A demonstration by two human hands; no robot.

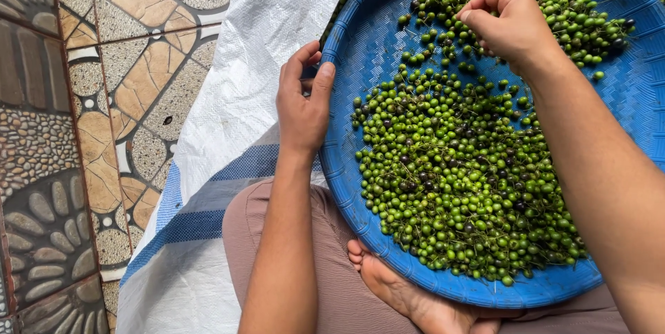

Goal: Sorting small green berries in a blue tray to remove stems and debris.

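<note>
A large round blue woven tray [360, 50] rests on my lap, holding a thick heap of small green berries [457, 181] with some dark ones mixed in. My left hand [303, 102] grips the tray's left rim, thumb inside the edge. My right hand [511, 25] hovers over the berries at the far side, fingers curled and pinched together down among them. Whether it holds any berries is hidden by the fingers.
A white woven sack [249, 71] with blue stripes lies under me on a patterned stone-tile floor [83, 133]. My bare foot [409, 292] and brown trouser leg [332, 285] sit beneath the tray's near edge.
</note>
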